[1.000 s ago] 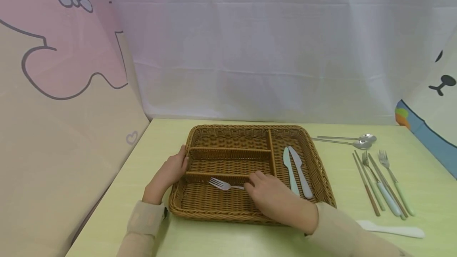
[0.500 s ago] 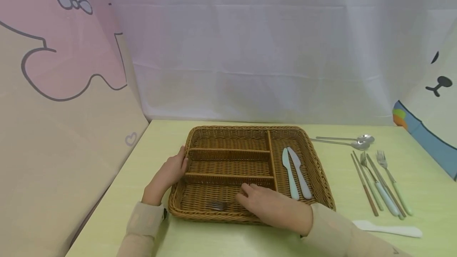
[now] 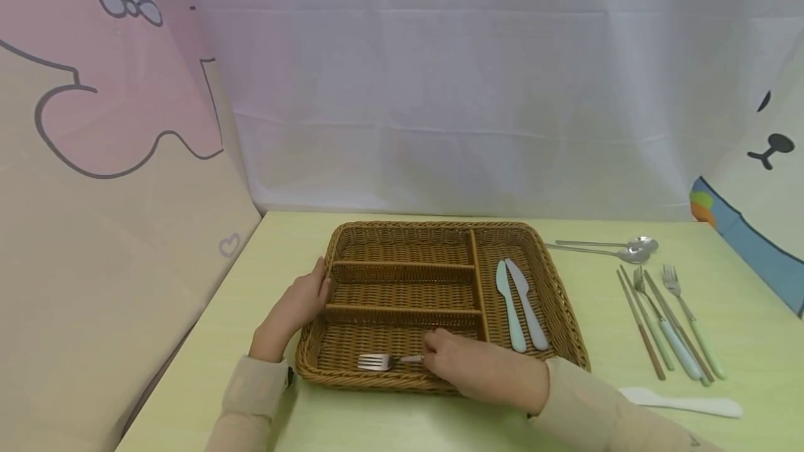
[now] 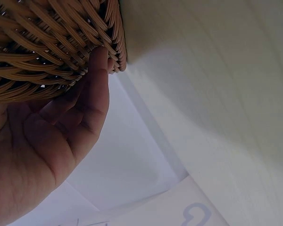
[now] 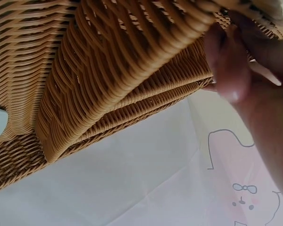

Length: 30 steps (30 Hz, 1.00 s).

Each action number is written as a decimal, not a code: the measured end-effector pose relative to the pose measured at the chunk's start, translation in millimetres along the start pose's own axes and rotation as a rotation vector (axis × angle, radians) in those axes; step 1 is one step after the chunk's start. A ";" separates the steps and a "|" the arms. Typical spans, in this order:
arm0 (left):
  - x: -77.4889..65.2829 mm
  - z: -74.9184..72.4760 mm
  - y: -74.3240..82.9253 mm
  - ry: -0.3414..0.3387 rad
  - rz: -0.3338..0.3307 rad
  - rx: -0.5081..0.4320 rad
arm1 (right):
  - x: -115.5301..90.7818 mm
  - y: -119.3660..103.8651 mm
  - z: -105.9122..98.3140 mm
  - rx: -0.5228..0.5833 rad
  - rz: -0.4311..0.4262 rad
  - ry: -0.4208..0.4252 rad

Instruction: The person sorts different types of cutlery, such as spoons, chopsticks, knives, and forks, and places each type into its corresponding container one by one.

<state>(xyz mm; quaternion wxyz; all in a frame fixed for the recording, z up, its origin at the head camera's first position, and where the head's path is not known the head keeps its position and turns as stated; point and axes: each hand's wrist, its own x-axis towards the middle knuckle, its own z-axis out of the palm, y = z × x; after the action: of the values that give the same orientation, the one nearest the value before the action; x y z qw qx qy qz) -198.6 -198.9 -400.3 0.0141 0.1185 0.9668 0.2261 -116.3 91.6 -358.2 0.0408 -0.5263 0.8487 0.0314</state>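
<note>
A divided wicker basket [image 3: 402, 310] sits on the table. My left hand [image 3: 295, 309] holds its left side; in the left wrist view the fingers [image 4: 98, 94] of the left hand lie against the woven wall. In the front compartment is a fork [image 3: 375, 362], tines pointing left, low near the front wall. My right hand [image 3: 461, 365] pinches the end of its handle, and the hand covers that end. The right wrist view shows the right hand [image 5: 233, 61] past a divider, with the fork's handle mostly hidden. Two table knives, one mint [image 3: 511, 309] and one pale grey [image 3: 529, 309], lie in the right compartment.
Right of the basket lie two spoons [image 3: 633, 254], brown-handled chopsticks [image 3: 648, 344], a blue-handled fork [image 3: 678, 347] and a green-handled fork [image 3: 702, 337]. A white knife [image 3: 691, 404] lies nearer the front. A pale curtain [image 3: 408, 110] hangs behind the table.
The fork has moved from beside the front divider toward the basket's front wall, and it turned over on the way. My right hand shifted slightly left and nearer. The left hand stayed put.
</note>
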 end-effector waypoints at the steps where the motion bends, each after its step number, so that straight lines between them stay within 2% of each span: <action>1: 0.1 0.0 0.0 0.001 0.000 0.002 | -0.4 -0.1 0.1 0.000 -0.005 -0.010; 7: 0.2 -0.4 0.2 0.006 0.010 0.006 | -3.9 -1.7 1.9 -0.010 -0.017 -0.060; 17: -0.1 -0.7 1.0 -0.008 -0.002 0.006 | -6.0 -3.7 2.2 0.008 0.058 -0.168; 21: 0.3 -0.9 0.9 -0.008 -0.006 0.003 | -5.6 -3.1 2.5 -0.005 0.072 -0.183; 25: 0.6 -0.5 0.4 -0.006 -0.007 -0.003 | -5.4 -1.2 2.7 -0.030 0.065 -0.148; 30: 0.6 0.5 -0.2 0.003 -0.004 0.002 | -8.2 3.1 0.5 -0.068 0.067 -0.035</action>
<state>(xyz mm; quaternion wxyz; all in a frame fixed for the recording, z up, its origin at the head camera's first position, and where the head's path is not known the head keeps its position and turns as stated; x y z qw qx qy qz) -199.2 -198.7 -400.8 0.0131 0.1161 0.9673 0.2252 -115.4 100.3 -357.8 0.0366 -0.4983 0.8634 0.0705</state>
